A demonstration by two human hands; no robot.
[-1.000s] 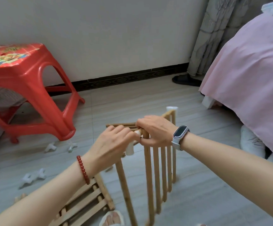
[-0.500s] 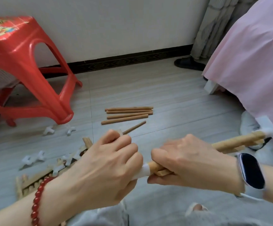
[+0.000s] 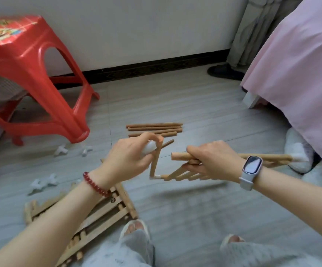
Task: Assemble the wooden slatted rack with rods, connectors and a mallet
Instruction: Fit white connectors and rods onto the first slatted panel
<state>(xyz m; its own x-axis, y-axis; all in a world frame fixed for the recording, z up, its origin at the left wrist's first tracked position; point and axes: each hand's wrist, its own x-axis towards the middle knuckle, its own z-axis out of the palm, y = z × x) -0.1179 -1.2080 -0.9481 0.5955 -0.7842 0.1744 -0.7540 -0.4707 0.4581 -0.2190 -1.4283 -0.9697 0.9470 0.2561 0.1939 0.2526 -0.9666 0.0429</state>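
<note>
My right hand (image 3: 213, 159) grips a wooden slatted panel (image 3: 181, 174) held level above the floor, fingers curled round its top rod (image 3: 179, 156), whose bare end points left. My left hand (image 3: 126, 160) holds a white connector (image 3: 149, 148) fitted on the top of a short wooden rod (image 3: 155, 160). That rod hangs down to a second white connector (image 3: 156, 177) at the panel's lower corner. A gap lies between the held connector and the bare rod end. Another white connector (image 3: 297, 157) caps the panel's far right end.
Several loose rods (image 3: 154, 129) lie on the floor ahead. White connectors (image 3: 61, 150) (image 3: 43, 183) are scattered at the left. A second slatted panel (image 3: 90, 212) lies under my left forearm. A red stool (image 3: 31, 74) stands left, a pink-covered bed (image 3: 298, 70) right.
The panel went from upright to level. My left hand has pulled the connector and short rod off the top rod's end, opening a gap between them.
</note>
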